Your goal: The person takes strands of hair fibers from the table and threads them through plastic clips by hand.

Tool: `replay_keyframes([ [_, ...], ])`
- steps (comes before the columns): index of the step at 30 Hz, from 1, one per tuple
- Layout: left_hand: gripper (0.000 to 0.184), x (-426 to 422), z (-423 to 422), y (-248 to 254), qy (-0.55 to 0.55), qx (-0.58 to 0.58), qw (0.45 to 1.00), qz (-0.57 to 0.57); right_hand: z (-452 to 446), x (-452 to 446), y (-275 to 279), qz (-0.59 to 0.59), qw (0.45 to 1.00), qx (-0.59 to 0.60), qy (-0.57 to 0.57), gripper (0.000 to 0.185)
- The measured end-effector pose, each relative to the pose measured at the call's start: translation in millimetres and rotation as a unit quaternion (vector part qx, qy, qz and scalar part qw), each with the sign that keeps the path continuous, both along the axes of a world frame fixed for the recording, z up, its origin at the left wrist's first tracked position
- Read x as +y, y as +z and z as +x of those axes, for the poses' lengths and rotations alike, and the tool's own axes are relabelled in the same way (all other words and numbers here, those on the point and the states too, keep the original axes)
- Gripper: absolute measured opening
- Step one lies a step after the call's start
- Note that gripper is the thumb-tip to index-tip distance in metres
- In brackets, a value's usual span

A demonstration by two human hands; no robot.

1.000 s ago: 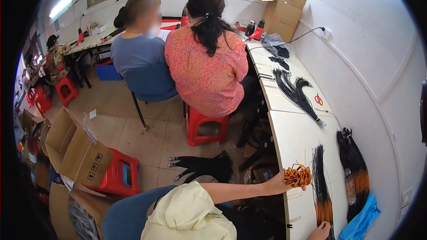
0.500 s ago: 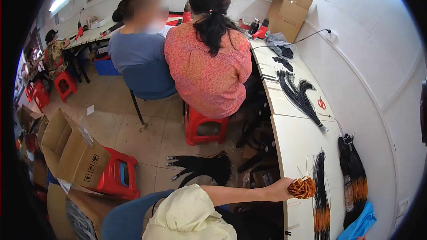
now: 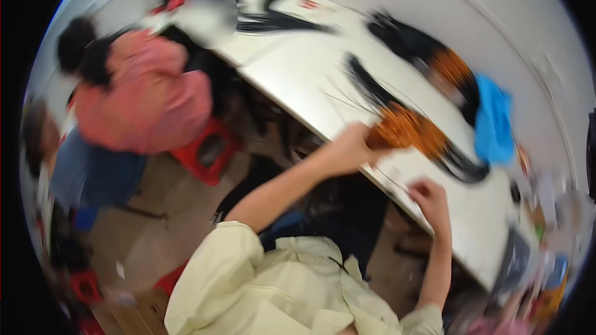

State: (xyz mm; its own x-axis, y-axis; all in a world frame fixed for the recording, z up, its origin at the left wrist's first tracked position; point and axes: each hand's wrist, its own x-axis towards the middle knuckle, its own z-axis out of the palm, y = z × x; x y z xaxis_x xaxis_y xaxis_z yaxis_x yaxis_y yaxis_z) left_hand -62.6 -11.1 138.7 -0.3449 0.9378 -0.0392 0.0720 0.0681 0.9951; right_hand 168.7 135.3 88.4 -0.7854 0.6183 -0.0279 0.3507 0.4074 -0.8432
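Note:
My left hand (image 3: 352, 149) is closed around a bundle of thin orange-brown strands (image 3: 397, 127), their looped ends pointing away from my palm. Below and beyond it, a long bundle of black strands (image 3: 366, 84) with an orange middle lies on the white table (image 3: 298, 80). Closer to me on the right, my right hand (image 3: 429, 201) is raised over the table with its fingers pinched together. A thin dark line runs near its fingertips, but blur hides whether the fingers hold it.
Against the wall lies another black-and-orange bundle (image 3: 450, 65) beside a blue cloth (image 3: 495, 118). More black strands (image 3: 279, 22) and red scissors (image 3: 308, 4) are farther along the table. A person in a pink top (image 3: 146, 96) sits at the left near a red stool (image 3: 208, 152).
The view has swung to the right and is now blurred. My right hand has come into view over the table. My left hand still grips the orange-brown bundle.

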Motion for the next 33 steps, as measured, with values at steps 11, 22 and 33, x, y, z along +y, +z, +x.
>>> replay_keyframes([
  [11, 0.021, 84.5, 29.8, -92.0, -0.120, 0.161, 0.979, -0.038, 11.7, 12.2, -31.6, -0.089, 0.994, 0.040, -0.047, 0.004],
  [22, 0.024, 64.8, 27.0, -104.6, -0.083, 0.172, 0.975, -0.114, 43.5, 18.0, -39.0, 0.092, 0.986, 0.010, -0.136, 0.007],
  [33, 0.025, 59.3, 28.8, -120.7, -0.045, 0.112, 0.989, -0.085, 63.5, 18.4, -62.3, 0.141, 0.977, 0.055, -0.147, 0.004],
])
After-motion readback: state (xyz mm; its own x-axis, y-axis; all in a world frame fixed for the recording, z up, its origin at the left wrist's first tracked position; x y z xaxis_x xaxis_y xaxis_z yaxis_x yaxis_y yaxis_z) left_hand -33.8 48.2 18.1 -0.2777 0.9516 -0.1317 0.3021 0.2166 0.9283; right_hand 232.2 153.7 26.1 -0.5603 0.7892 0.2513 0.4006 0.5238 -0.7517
